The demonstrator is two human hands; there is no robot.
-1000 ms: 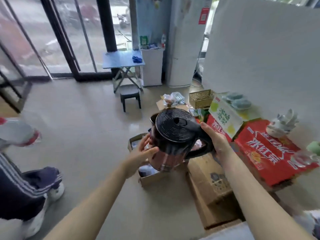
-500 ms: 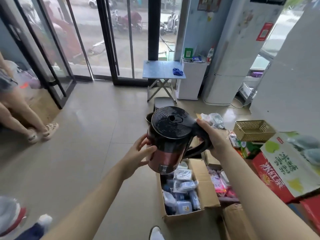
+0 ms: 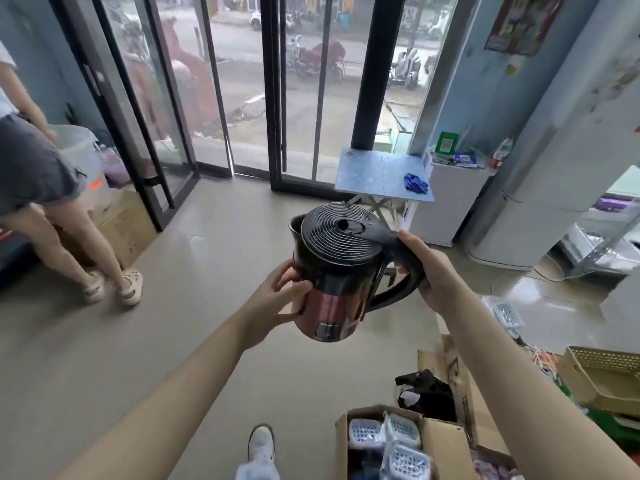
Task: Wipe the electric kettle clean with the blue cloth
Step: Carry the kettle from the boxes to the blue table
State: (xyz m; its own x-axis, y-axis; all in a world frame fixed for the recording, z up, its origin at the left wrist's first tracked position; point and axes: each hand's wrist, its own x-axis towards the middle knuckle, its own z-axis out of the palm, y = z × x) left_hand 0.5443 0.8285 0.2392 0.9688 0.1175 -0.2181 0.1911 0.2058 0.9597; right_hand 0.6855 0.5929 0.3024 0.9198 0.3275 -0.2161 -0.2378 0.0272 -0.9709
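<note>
Tiled floor beneath a glossy black-and-copper kettle [image 3: 341, 271], lid ridged.

Left palm [image 3: 277, 299] mostly hidden behind the black-lidded, copper-bodied electric kettle [image 3: 341, 271]; right fingers [image 3: 408, 244] partly lost behind its black handle. Far side of the kettle unseen. Crumpled blue cloth [image 3: 415, 183] on the distant folding table [image 3: 374, 174] too small for detail. Bystander at left cut off above the waist. Cardboard box of packaged goods [image 3: 440, 441] cropped by the bottom edge.
</note>
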